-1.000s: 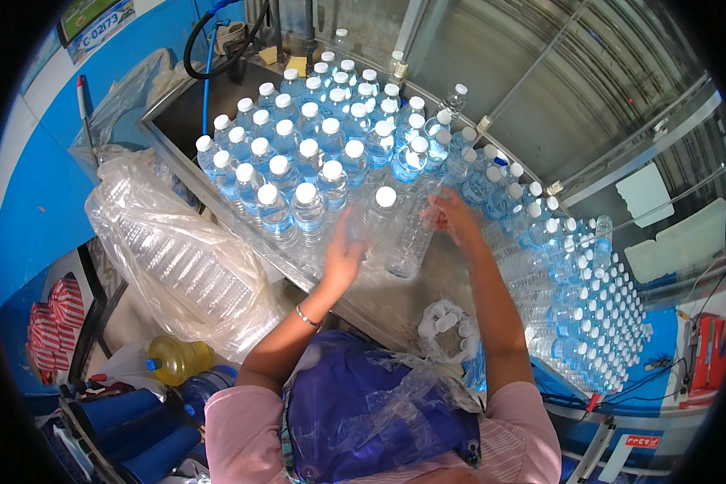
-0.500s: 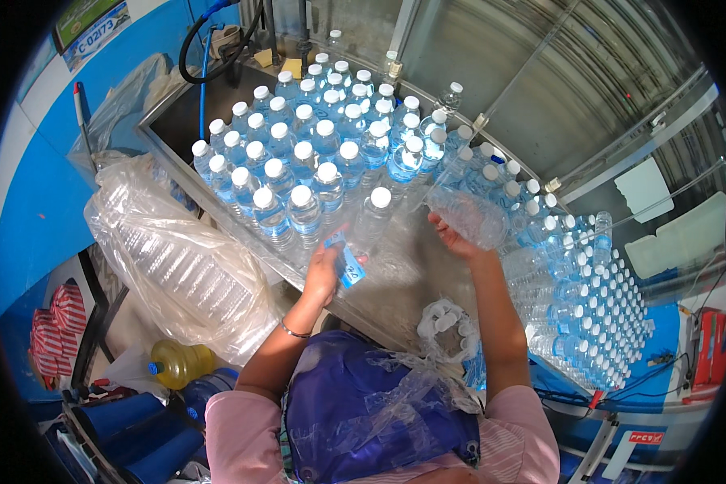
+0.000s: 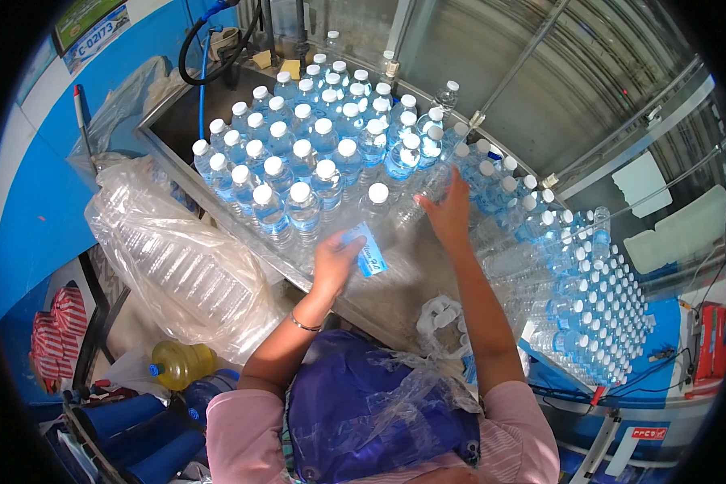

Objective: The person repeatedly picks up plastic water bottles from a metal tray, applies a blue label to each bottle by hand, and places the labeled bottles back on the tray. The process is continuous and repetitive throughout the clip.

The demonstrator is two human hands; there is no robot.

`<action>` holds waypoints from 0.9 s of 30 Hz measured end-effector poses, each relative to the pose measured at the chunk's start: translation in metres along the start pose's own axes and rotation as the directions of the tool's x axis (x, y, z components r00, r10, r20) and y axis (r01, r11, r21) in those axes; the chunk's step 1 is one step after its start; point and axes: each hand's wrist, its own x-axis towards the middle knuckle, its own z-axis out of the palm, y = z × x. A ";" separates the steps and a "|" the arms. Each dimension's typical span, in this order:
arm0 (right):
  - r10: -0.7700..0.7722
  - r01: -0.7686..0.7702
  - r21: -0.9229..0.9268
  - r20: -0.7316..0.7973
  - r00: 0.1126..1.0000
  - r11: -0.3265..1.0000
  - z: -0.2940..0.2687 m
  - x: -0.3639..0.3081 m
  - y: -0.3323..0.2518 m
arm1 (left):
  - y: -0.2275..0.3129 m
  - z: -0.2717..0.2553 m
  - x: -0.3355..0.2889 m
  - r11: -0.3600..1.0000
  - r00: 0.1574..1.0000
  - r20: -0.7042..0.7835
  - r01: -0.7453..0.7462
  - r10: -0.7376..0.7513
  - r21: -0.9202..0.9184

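The left hand (image 3: 334, 260) pinches a flat blue-and-white plastic label (image 3: 370, 255) — apart from it, the right hand (image 3: 449, 212) grips a tilted clear plastic bottle (image 3: 431, 185).

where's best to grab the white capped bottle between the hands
Probably take the bottle by its neck, just under the cap, from above and the near side: it stands upright, and other bottles stand left of and beyond it.

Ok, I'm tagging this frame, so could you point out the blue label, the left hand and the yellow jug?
Blue label (image 3: 371, 257): head view, on its printed face below the thumb.
Left hand (image 3: 333, 262): head view, on the back of the hand.
Yellow jug (image 3: 189, 365): head view, on its rounded body.
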 end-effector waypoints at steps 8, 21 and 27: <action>0.129 -0.570 0.496 0.670 0.732 0.655 -0.010 -0.067 -0.056 | 0.014 0.014 -0.005 0.936 0.983 0.062 -0.184 0.173 0.300; -0.194 0.209 0.046 0.608 0.770 0.977 -0.006 -0.054 -0.026 | 0.021 0.002 0.006 0.379 0.886 0.230 -0.391 0.404 0.839; -0.215 0.264 0.009 0.606 0.766 0.964 0.027 -0.116 0.023 | -0.011 -0.021 0.000 0.486 0.975 0.224 -0.195 0.000 0.852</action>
